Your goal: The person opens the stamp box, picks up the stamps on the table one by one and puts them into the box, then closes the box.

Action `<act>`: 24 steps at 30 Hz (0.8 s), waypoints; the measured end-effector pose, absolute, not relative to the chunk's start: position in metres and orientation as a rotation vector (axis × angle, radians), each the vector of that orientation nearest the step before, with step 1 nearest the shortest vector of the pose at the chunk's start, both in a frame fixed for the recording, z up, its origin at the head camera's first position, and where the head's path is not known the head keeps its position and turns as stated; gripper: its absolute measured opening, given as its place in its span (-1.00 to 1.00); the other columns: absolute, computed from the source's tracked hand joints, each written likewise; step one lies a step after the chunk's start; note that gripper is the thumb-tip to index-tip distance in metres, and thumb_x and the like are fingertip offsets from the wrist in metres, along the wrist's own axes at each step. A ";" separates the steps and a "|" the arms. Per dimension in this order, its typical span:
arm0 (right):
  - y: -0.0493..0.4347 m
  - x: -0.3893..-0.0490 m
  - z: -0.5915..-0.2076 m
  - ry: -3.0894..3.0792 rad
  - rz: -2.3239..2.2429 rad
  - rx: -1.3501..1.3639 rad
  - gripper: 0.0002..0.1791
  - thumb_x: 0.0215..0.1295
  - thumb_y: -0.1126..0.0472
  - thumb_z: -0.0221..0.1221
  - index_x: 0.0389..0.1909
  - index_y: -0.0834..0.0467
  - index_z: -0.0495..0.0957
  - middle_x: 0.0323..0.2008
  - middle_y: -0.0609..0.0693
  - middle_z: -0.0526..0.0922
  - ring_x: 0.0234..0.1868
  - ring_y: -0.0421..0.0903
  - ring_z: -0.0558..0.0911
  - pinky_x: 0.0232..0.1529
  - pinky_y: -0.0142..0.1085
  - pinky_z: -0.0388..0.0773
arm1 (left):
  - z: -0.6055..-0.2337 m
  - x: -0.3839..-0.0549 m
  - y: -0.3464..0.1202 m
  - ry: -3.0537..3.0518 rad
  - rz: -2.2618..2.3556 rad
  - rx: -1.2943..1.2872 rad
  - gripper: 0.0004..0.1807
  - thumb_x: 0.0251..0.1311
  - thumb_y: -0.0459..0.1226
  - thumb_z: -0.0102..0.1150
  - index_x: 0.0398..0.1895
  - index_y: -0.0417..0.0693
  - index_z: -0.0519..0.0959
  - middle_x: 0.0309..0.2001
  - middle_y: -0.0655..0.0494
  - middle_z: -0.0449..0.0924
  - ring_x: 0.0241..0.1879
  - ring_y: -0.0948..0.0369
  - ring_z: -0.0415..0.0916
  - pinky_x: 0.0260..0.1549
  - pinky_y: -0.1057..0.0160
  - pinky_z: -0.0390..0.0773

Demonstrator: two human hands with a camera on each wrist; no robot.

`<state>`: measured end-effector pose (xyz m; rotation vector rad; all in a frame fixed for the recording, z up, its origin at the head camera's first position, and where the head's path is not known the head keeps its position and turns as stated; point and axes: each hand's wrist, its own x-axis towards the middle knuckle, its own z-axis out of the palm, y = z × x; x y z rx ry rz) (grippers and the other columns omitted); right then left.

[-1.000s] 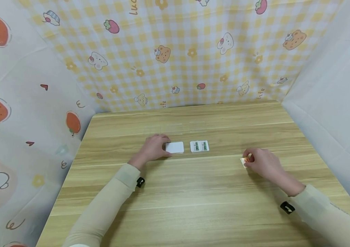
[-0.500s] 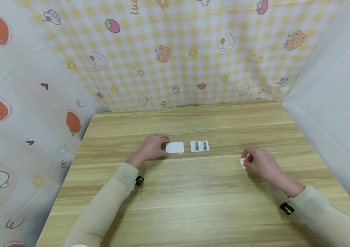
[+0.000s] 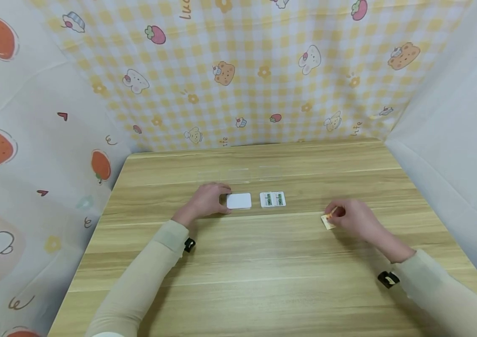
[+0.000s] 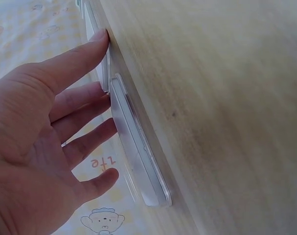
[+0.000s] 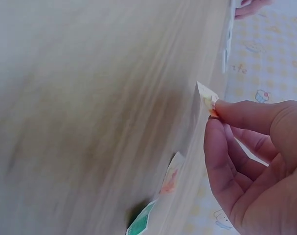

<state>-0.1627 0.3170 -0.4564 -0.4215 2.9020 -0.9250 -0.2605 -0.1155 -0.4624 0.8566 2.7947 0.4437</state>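
While a checked curtain [image 3: 171,100] is hung behind, both hands are set above a wood-grain table [image 3: 238,290]. The right hand [image 3: 358,220] is placed well apart from the cases, its thumb and fingertips brought into a narrow pinch; by the left hand [image 3: 208,200], the left end of a white case [image 3: 239,201] is bracketed, with thumb and fingers curved around it, though how firmly it is pressed cannot be told. Behind it, faint clear panels [image 3: 238,176] can be made out mostly by their edges. Just beside it to the right, a green-printed case [image 3: 272,199] is seen, with two like pictures shown side by side. Near the right hand, in its wrist view, a red-marked card [image 5: 171,178] and a green card [image 5: 141,218] are found on the table. Between the right thumb and fingertips, a small orange-printed card [image 3: 327,222] is held by its edge, tilted; whether the table is touched by it is unclear. The step in hand is judged to be the handling of this card while the white case is steadied. For the next move, a light edge pinch seems called for, with the card turned flat and unbent.
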 end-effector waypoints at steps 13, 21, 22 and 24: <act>0.298 -0.183 -0.454 2.805 -1.056 -0.357 -0.89 0.23 0.33 0.37 -0.29 0.05 0.73 -0.47 -0.13 0.70 -0.42 -0.16 0.63 -0.41 -0.31 0.53 | -0.468 -0.263 -0.117 2.821 0.417 0.891 -0.34 0.03 0.04 0.54 0.19 -0.05 0.65 0.25 0.09 0.55 0.25 0.02 0.46 0.24 -0.03 0.38; 0.279 -0.193 -0.450 2.767 -1.112 -0.379 -0.89 0.22 0.29 0.40 -0.25 0.07 0.75 -0.46 -0.12 0.72 -0.42 -0.14 0.66 -0.45 -0.29 0.52 | -0.467 -0.263 -0.116 2.816 0.424 0.892 -0.36 0.04 0.01 0.54 0.18 -0.06 0.65 0.25 0.08 0.56 0.26 0.02 0.45 0.24 -0.01 0.38; 0.277 -0.194 -0.450 2.760 -1.118 -0.372 -0.89 0.22 0.28 0.40 -0.25 0.06 0.74 -0.46 -0.12 0.72 -0.42 -0.14 0.66 -0.43 -0.29 0.53 | -0.467 -0.262 -0.116 2.816 0.424 0.897 -0.36 0.04 0.01 0.54 0.18 -0.06 0.65 0.25 0.07 0.56 0.26 0.02 0.45 0.24 -0.02 0.38; 0.272 -0.196 -0.449 2.748 -1.128 -0.368 -0.90 0.23 0.27 0.39 -0.25 0.06 0.74 -0.45 -0.12 0.73 -0.41 -0.13 0.66 -0.41 -0.27 0.54 | -0.466 -0.262 -0.116 2.818 0.416 0.899 -0.35 0.04 0.01 0.54 0.19 -0.07 0.65 0.26 0.07 0.55 0.26 0.01 0.44 0.24 -0.02 0.38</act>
